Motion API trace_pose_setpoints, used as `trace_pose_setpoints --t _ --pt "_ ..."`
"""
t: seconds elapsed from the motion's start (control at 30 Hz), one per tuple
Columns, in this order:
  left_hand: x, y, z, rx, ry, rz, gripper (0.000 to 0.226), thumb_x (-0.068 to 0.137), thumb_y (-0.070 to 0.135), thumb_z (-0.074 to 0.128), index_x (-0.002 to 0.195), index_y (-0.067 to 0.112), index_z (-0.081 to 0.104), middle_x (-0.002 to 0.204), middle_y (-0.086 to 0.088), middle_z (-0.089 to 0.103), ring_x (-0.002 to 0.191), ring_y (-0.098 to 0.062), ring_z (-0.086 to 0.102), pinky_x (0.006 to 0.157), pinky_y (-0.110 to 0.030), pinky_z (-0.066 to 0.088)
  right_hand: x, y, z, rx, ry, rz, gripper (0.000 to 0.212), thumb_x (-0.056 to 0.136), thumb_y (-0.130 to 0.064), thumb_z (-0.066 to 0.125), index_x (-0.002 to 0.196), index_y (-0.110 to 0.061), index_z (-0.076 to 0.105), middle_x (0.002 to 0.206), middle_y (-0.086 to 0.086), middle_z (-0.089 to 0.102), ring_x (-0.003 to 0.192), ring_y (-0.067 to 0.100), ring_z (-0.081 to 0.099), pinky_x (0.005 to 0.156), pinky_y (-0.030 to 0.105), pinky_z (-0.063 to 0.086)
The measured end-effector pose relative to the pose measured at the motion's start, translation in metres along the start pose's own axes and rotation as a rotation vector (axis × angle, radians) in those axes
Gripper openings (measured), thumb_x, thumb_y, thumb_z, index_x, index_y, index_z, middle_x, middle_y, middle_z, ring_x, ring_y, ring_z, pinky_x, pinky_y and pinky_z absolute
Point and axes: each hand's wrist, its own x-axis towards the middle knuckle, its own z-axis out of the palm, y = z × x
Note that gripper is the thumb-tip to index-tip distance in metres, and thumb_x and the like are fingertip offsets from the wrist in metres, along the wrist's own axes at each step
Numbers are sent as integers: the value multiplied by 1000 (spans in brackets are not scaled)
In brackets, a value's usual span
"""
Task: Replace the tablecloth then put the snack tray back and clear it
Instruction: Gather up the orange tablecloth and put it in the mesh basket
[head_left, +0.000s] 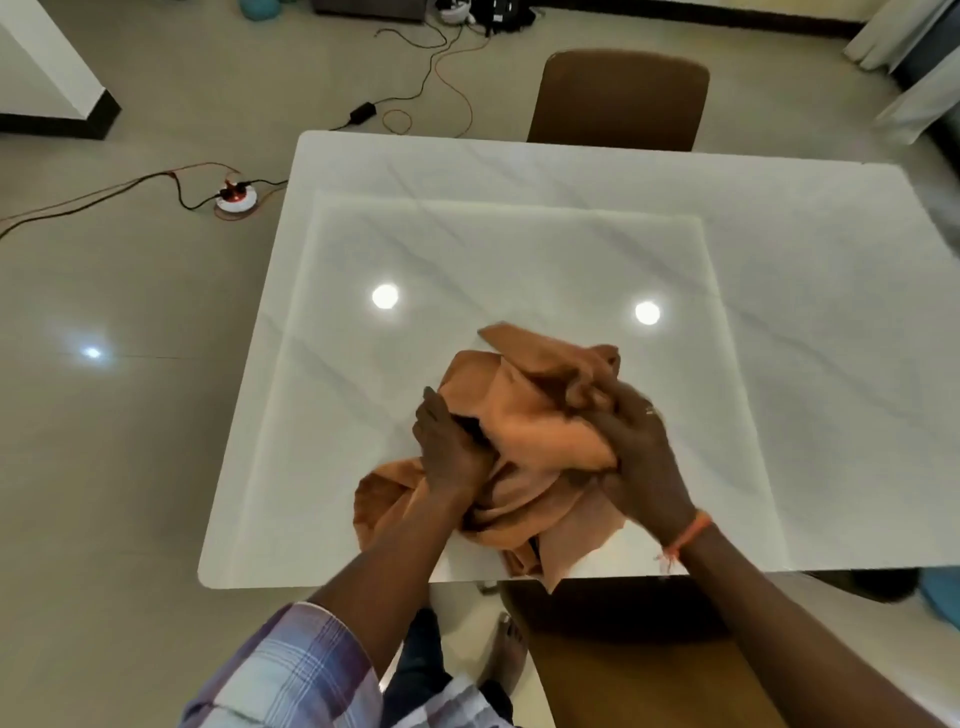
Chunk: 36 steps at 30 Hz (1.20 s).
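An orange cloth (524, 441) sits in a crumpled heap on the white table (571, 249), close to the near edge, and one corner hangs down over that edge. It is all bunched up, so it has no clear long side and I cannot tell which way it points. The left hand (452, 452) and the right hand (634, 447) both grab the heap, one on each side.

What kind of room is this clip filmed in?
Most likely a home dining area: a white marble-look table with a brown chair at its far side, a tiled floor with a power strip and trailing cables, and curtains at the far right.
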Motion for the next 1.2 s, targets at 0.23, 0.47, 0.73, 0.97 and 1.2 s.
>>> trace_pose_setpoints --t 0.23,0.47,0.73,0.97,1.2 --pt "46 -40 -20 -84 -541 -3 57 73 49 78 124 32 60 116 4 66 104 -15 65 91 -36 54 -64 11 38 -148 -205 7 112 62 -88 56 150 -34 12 161 9 -3 149 35 0 112 65 22" --pt "7 -70 -18 -213 -513 -190 91 63 89 58 140 43 41 137 5 55 126 -22 54 105 -48 45 -63 16 58 -121 -238 46 125 51 -90 59 149 -37 3 160 12 -2 147 43 0 110 70 18" --pt "-52 39 -11 -390 -346 -188 150 34 77 83 154 22 12 150 -8 39 132 -34 45 106 -47 44 -76 -30 70 -18 -153 123 95 68 -70 57 143 -31 14 150 3 8 138 41 23 106 54 39" --pt "-65 65 -12 -98 -349 -110 95 77 40 80 146 9 23 129 -1 49 131 -21 39 100 -21 39 -78 -15 21 745 -144 402 49 80 -45 61 118 -15 68 143 -2 50 135 14 43 110 31 36" --pt "-30 24 12 41 -230 -132 166 19 84 78 152 31 -5 157 -10 21 140 -38 29 111 -54 33 -60 38 11 408 190 911 87 53 -84 64 121 -30 51 124 7 51 111 25 54 98 50 47"
